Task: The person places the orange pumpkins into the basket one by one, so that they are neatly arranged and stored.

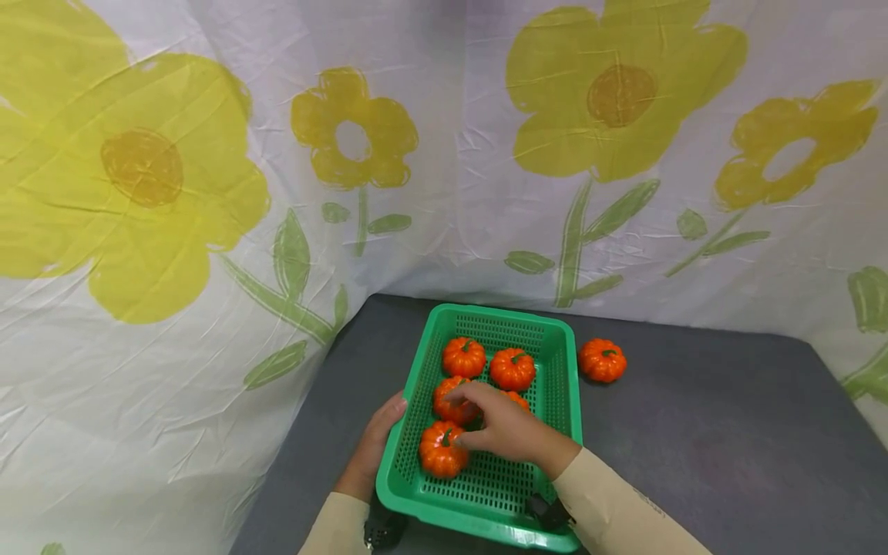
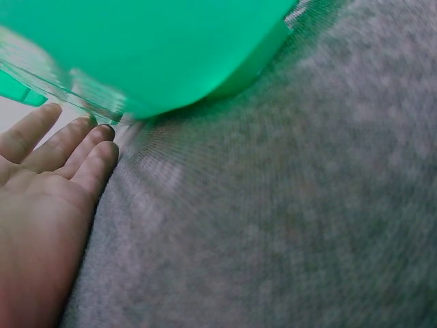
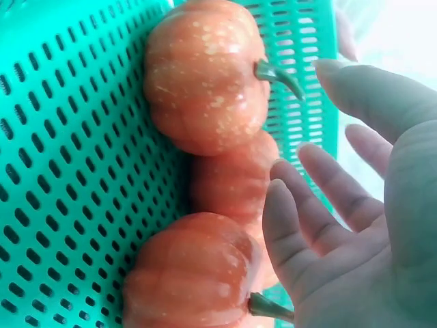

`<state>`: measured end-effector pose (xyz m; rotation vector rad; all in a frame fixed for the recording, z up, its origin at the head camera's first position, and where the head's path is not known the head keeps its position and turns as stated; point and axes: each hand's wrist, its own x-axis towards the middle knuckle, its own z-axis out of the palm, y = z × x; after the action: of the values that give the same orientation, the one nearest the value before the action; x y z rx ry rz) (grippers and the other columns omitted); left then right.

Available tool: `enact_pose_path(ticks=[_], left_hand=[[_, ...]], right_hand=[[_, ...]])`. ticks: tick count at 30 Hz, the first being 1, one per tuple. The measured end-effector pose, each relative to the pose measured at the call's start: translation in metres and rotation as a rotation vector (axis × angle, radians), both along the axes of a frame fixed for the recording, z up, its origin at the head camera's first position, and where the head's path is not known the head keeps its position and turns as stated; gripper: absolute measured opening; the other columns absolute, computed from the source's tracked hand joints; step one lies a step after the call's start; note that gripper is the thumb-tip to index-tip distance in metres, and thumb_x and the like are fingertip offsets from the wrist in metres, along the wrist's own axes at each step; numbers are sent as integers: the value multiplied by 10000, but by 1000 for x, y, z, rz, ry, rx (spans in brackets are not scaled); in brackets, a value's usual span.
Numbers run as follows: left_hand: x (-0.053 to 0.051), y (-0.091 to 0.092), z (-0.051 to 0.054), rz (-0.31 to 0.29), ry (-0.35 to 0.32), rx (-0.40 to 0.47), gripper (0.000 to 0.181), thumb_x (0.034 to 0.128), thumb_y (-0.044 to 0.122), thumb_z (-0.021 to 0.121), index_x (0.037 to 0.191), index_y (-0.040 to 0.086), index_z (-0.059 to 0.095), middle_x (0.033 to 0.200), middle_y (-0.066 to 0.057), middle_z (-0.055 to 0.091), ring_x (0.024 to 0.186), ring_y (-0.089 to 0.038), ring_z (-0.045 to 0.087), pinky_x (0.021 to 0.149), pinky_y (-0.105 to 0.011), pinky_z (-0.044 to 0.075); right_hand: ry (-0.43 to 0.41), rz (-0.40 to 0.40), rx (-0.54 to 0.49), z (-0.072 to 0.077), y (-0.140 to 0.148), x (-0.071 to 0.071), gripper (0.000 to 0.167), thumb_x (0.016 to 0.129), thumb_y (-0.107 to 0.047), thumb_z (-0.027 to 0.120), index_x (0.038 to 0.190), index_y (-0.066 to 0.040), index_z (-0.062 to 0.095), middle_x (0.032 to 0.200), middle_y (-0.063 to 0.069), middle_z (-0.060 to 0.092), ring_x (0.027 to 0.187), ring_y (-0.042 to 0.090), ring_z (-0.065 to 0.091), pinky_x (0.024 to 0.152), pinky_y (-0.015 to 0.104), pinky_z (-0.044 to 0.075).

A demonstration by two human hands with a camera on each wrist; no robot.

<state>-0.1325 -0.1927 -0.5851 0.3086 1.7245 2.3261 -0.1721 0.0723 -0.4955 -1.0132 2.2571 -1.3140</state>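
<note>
A green slotted plastic basket (image 1: 479, 527) holds several small orange pumpkins with green stems. My left hand (image 1: 378, 441) is at its left side, fingers extended near the outer wall; the left wrist view shows the fingertips at the underside of the basket (image 2: 171, 55). Over the pumpkins inside hovers my right hand (image 1: 502, 425), thumb and fingers spread with nothing between them. Closest to its thumb is the front-left pumpkin (image 1: 441, 453). Partly behind the fingers is another pumpkin (image 1: 451, 405). In the right wrist view, a gap separates the fingers from the speckled pumpkin (image 3: 205, 82).
One more pumpkin (image 1: 602, 361) lies outside the basket, just right of its far right corner, on the dark grey table (image 1: 694, 439). A white cloth with yellow flowers (image 1: 444, 223) hangs behind and to the left of the table.
</note>
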Motion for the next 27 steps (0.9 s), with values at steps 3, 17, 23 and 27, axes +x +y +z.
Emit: enact_pose_path(ticks=[3, 17, 23, 27], left_hand=[[0, 0, 0, 6, 3, -5, 623, 1182, 341, 335, 1715, 22, 288, 1659, -295, 387, 1447, -444, 486, 1099, -459, 509], [1, -1, 2, 20, 8, -9, 635, 1177, 330, 344, 1709, -10, 277, 1662, -318, 368, 1457, -449, 472, 1107, -434, 499], [2, 0, 3, 38, -22, -15, 627, 1177, 342, 344, 1714, 21, 294, 1672, -283, 378, 1470, -457, 455, 1103, -426, 503], [3, 0, 4, 43, -21, -12, 628, 1177, 340, 346, 1710, 12, 298, 1668, -287, 382, 1465, -450, 464, 1103, -434, 501]], right_hand=[[16, -23, -27, 1, 2, -1, 492, 990, -109, 830, 1427, -22, 623, 1390, 140, 631, 1170, 371, 645, 959, 588, 561], [32, -197, -150, -1, 13, -10, 428, 1022, -76, 789, 1412, -2, 628, 1337, 203, 651, 1134, 452, 637, 936, 615, 549], [34, -308, -171, 0, 20, -14, 438, 1022, -122, 798, 1426, -76, 637, 1350, 171, 647, 1139, 394, 647, 933, 550, 545], [8, -366, -201, 3, 26, -16, 449, 1017, -144, 807, 1433, -117, 640, 1325, 123, 654, 1100, 327, 659, 848, 467, 595]])
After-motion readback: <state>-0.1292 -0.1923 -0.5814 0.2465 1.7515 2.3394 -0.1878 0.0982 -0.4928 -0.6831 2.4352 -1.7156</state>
